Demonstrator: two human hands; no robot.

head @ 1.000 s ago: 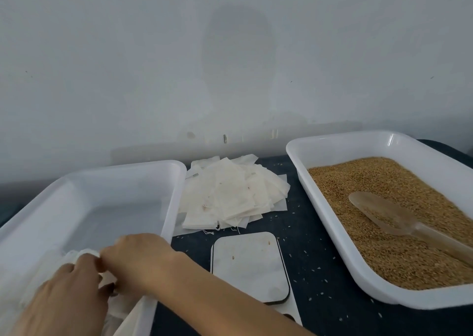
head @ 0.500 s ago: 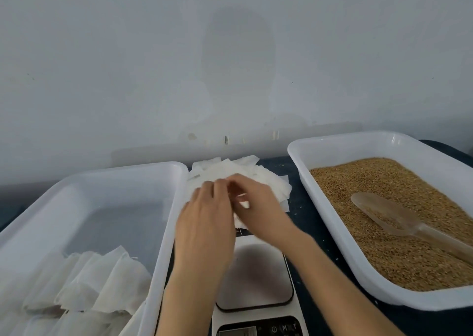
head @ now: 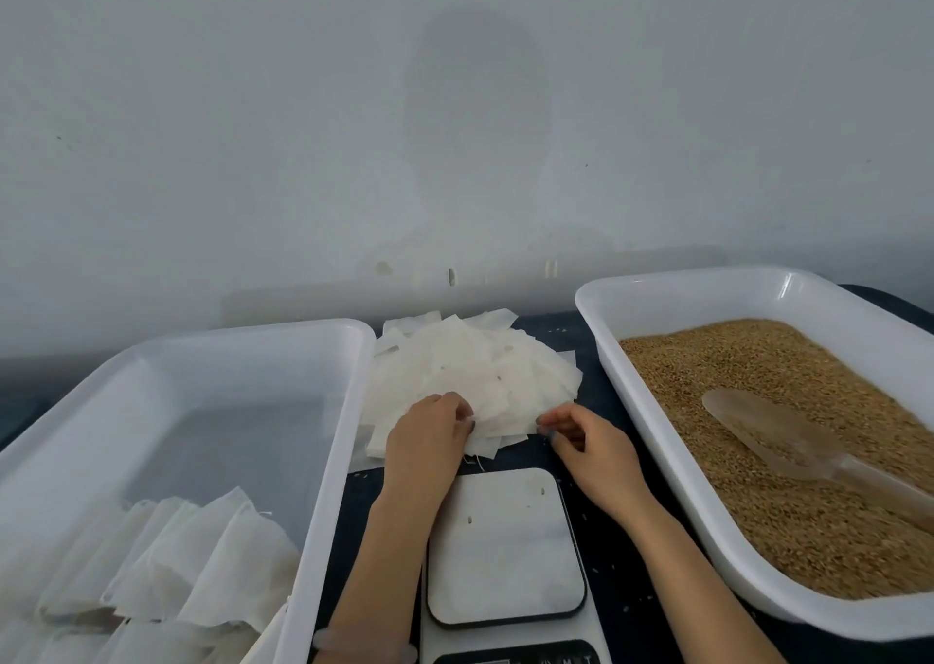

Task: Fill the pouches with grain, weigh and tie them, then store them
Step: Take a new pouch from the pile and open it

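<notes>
Scale [head: 505, 542] sits at 6 o'clock on the dark desk [head: 614, 598], white platform bare except for two small specks. Display cut off at the frame edge, unreadable.

Pile of empty pouches [head: 475, 375] lies at 12 o'clock from the scale: flat white squares, fanned loosely, a thread trailing from the near edge.

Left grip [head: 429, 441], a bare hand, reaches past the scale's left side to the pile's near edge. Fingers curled down, thumb and fingertips pinching one pouch there. Pale bracelet [head: 364, 646] on that wrist.

Right grip [head: 586, 441], also bare, is at 1 o'clock from the scale, just beside the pile's near right corner. Fingers loosely curled, tips at the pouch edge. Cannot tell whether it has hold of anything.

Left tray [head: 202, 350], white, at 9 o'clock from the scale. Stored pouches [head: 192, 562] stand in a leaning row at its near end. Far end shows bare tray floor.

Right tray [head: 657, 279], white, at 3 o'clock, holds brown grain [head: 733, 385]. Translucent scoop [head: 768, 436] lies on the grain, bowl towards 11 o'clock, handle towards 5 o'clock.

A few loose grains scattered on the desk around the scale. Plain grey wall behind.
</notes>
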